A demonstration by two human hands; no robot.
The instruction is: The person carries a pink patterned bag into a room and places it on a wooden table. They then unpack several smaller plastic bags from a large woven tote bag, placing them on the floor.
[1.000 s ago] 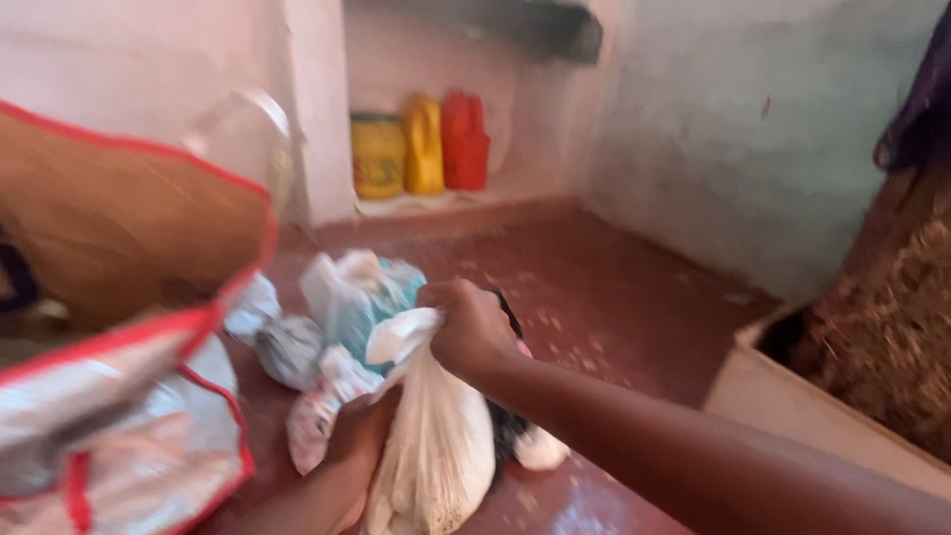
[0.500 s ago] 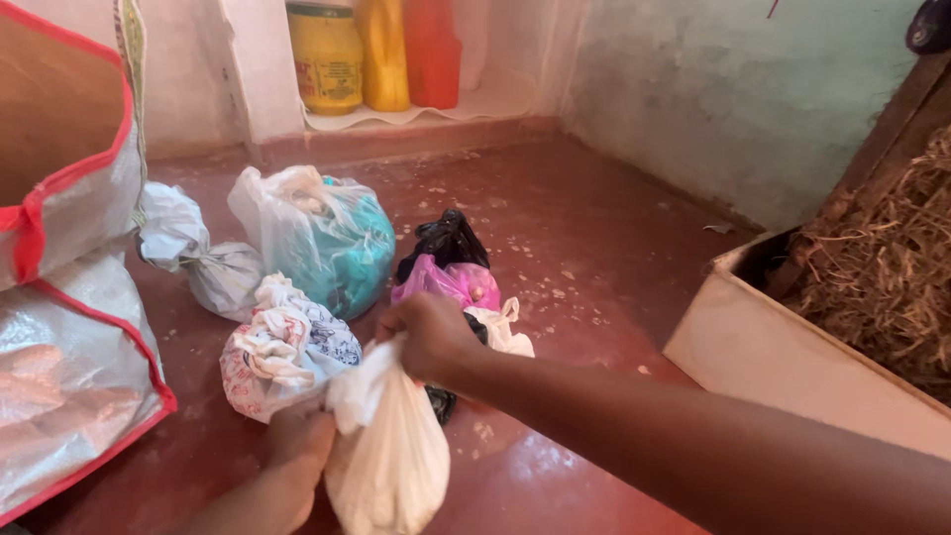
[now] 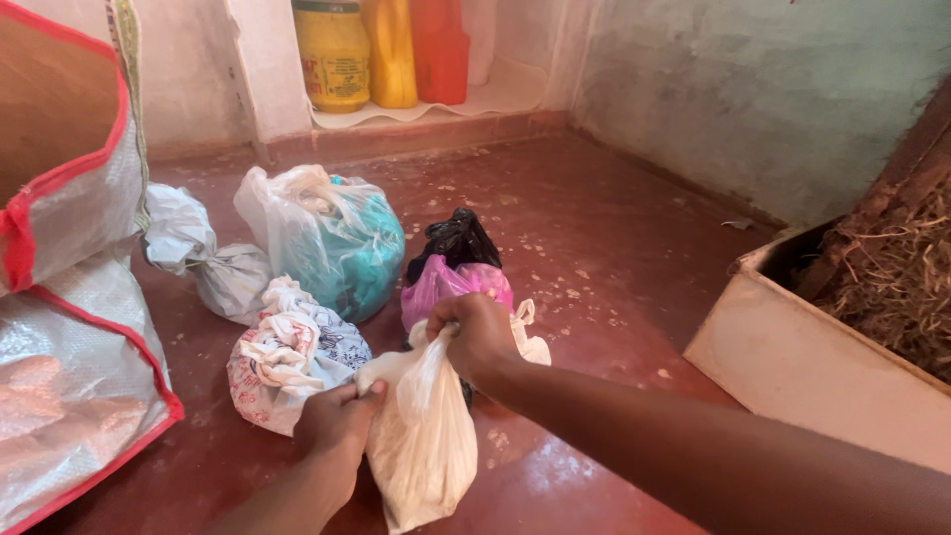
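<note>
- My right hand [image 3: 474, 335] is closed tight on the gathered top of the white plastic bag [image 3: 424, 441], pinching a twist of film at the upper right of its neck.
- My left hand [image 3: 337, 421] is clenched on the opposite edge of the same neck, lower and to the left, so the bag's mouth is stretched between my two fists.
- The white plastic bag hangs below both grips, full and rounded; its bottom seems to rest on the red floor [image 3: 594, 248], though I cannot tell for sure from this angle.
- Just left of my left hand sits a knotted printed bag [image 3: 287, 357] in white with red and dark marks, touching or nearly touching the bag I hold.
- Just behind my right hand are a pink bag [image 3: 451, 282] and a black bag [image 3: 458, 238], packed close together.
- Further beyond my left hand stands a clear bag with something teal inside [image 3: 337, 243], and a grey-white knotted bag [image 3: 198, 253] beside it.
- Far to the left of both grips lies a woven sack with red trim [image 3: 69, 327].
- Well right of my right forearm is a pale box [image 3: 792, 362] with dry straw [image 3: 897, 272] above it.
- Beyond everything, on a wall ledge, stand a yellow tub [image 3: 332, 54], a yellow jug [image 3: 393, 50] and a red jug [image 3: 441, 50].
</note>
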